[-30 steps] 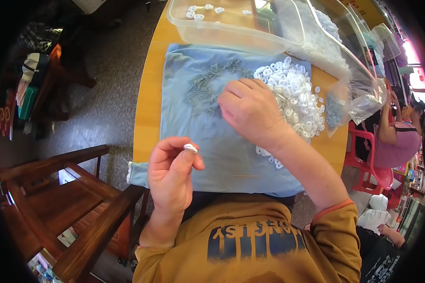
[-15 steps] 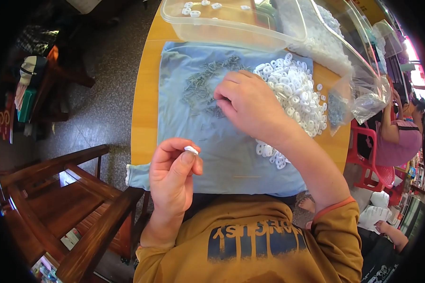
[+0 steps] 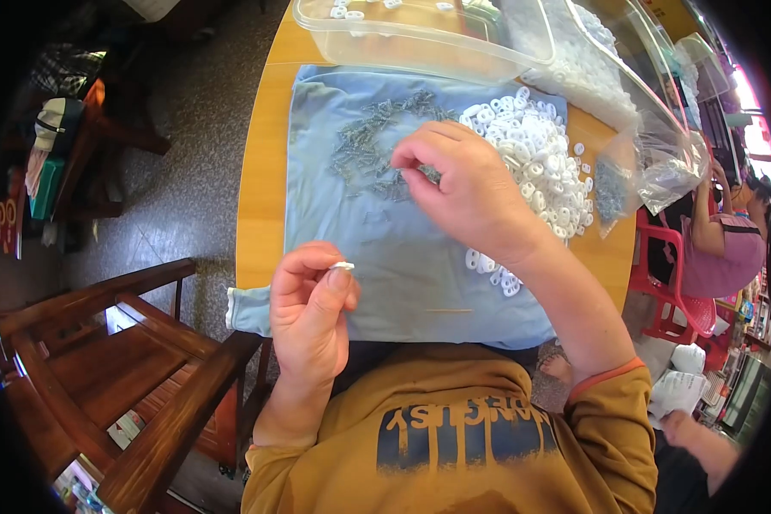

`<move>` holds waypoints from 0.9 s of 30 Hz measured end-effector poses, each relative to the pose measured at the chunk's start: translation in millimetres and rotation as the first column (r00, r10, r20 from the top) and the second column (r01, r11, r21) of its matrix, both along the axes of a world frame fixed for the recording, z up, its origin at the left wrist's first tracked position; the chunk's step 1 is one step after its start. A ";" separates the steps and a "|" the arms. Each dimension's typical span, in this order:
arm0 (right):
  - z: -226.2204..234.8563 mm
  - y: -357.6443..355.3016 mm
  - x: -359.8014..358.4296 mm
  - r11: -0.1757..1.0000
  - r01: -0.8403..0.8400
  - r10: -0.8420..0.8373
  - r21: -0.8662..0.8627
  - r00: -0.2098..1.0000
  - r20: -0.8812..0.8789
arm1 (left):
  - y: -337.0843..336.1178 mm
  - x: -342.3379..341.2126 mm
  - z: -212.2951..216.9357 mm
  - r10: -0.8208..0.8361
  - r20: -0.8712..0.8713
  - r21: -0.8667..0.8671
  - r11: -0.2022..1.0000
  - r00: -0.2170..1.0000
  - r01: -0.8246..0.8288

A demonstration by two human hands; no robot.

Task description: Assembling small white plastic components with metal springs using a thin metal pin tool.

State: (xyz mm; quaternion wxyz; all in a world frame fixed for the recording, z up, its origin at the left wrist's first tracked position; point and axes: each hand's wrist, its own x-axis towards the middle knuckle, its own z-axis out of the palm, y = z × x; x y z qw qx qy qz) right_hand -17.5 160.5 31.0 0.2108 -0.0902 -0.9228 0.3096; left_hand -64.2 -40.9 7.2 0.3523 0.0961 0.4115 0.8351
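Note:
My left hand (image 3: 310,313) is raised over the near left of a light blue cloth (image 3: 381,257). Between its thumb and fingers it pinches a small white plastic piece (image 3: 343,265). Farther up, my right hand (image 3: 471,184) hovers at the edge of a pile of small grey metal screws (image 3: 364,141), thumb and forefinger pressed together. Whatever sits between those fingertips is too small to make out. Just right of that hand spreads a heap of white oval plastic pieces with holes (image 3: 540,163).
A clear plastic tub (image 3: 420,51) with some white pieces stands at the far edge. Beside it lies a big clear bag (image 3: 582,81) of white pieces. A smaller bag (image 3: 612,193) holds screws. A thin stick (image 3: 448,310) rests on the cloth. A wooden chair (image 3: 171,411) is at left.
My right hand's thumb and forefinger have closed together, and the hand has shifted slightly right. My left hand keeps its white piece, now tilted a little differently.

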 end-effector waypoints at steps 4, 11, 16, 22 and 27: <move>21.1 -15.9 12.8 0.964 0.034 -0.034 -0.265 0.999 0.007 | -1.7 1.5 -0.5 0.046 0.028 0.014 0.999 0.999 -0.046; 28.3 -53.1 56.5 0.414 0.031 -0.023 -0.910 0.999 0.024 | 15.7 17.4 4.8 0.022 0.044 0.064 0.998 0.999 -0.025; 29.5 -57.5 70.0 0.195 0.031 -0.077 -0.980 0.997 0.016 | 21.1 25.4 6.0 -0.120 0.024 0.090 0.989 0.992 0.117; 20.4 -50.9 55.3 0.511 0.079 -0.184 -0.856 0.983 -0.019 | 19.8 25.0 7.4 -0.116 0.051 0.030 0.993 0.992 0.115; -5.7 -27.8 28.3 0.990 0.115 -0.099 0.085 0.980 -0.173 | 9.1 13.7 2.6 0.024 -0.126 -0.096 0.995 0.992 -0.036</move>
